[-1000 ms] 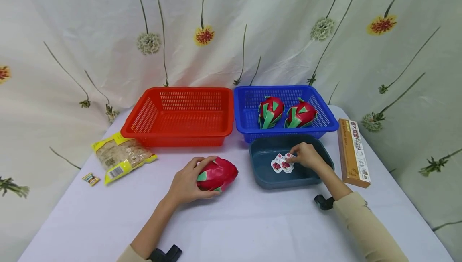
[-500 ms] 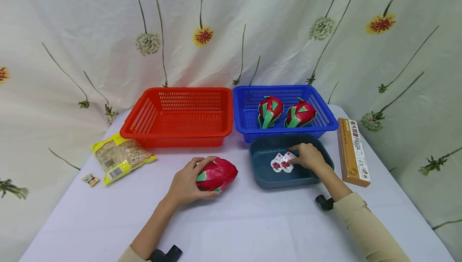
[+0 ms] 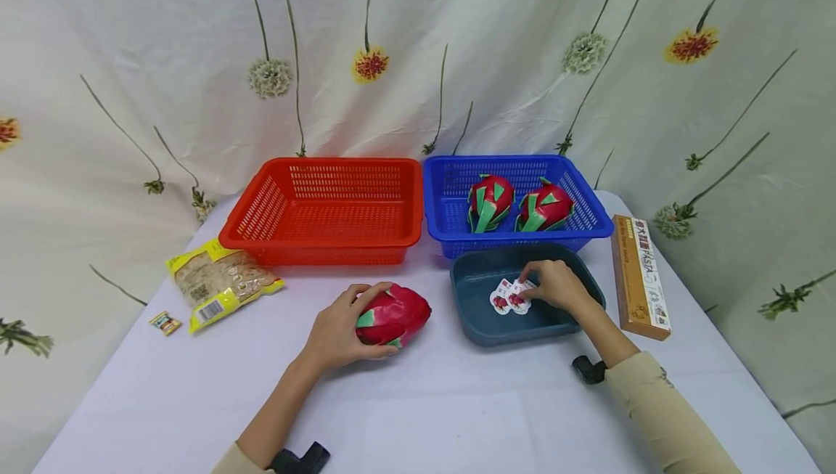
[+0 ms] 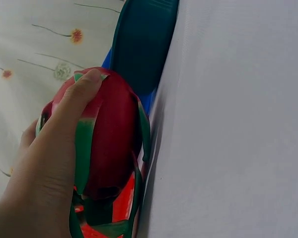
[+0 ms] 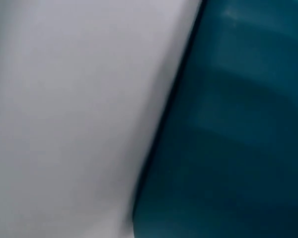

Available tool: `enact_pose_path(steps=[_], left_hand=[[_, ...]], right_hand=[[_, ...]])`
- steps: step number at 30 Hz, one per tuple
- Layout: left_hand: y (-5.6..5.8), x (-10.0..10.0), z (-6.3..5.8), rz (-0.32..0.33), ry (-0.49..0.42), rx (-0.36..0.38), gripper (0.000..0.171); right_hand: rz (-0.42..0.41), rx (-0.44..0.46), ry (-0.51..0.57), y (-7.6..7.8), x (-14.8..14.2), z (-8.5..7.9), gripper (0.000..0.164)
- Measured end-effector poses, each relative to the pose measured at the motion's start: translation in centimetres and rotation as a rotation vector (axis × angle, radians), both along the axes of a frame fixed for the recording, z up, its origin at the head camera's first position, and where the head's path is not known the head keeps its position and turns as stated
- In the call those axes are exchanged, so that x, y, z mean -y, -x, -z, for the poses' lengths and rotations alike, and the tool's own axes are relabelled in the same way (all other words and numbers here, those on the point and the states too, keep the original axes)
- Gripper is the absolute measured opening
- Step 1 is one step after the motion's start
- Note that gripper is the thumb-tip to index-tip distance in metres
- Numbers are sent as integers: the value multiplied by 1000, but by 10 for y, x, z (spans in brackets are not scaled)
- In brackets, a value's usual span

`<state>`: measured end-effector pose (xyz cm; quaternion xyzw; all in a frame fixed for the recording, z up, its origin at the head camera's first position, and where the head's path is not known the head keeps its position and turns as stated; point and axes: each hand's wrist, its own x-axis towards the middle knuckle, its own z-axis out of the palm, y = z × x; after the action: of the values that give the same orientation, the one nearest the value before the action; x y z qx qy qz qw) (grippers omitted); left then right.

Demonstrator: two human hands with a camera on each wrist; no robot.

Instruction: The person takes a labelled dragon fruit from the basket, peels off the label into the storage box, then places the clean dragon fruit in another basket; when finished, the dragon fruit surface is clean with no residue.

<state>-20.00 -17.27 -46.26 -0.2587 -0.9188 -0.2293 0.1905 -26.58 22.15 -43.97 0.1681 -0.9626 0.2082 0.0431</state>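
Observation:
My left hand grips a red toy dragon fruit with green leaves on the white table, its thumb along the fruit's side in the left wrist view. Over the dark teal tray, my right hand reaches down with thumb and forefinger pinching at the right one of the small white dragon fruit stickers. Those stickers lie overlapping on the tray's floor. The right wrist view shows the tray's wall and white cloth, with the hand out of sight.
Behind the tray, a blue basket holds two more toy dragon fruits. A red basket stands beside it. At left lie a yellow food bag and a small packet; a pasta box lies at right.
The right fingers have shifted slightly over the stickers, covering part of the right one. The left hand keeps its grip on the dragon fruit without moving.

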Motion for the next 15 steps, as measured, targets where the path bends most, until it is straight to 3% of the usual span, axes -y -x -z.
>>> enact_pose_path(steps=[8,15], left_hand=[[0,0,0,7,1,4,93],[0,0,0,0,7,2,92]], right_hand=[[-2,142,-73,-2,0,-2,50],[10,162,-150,-9,5,-6,60]])
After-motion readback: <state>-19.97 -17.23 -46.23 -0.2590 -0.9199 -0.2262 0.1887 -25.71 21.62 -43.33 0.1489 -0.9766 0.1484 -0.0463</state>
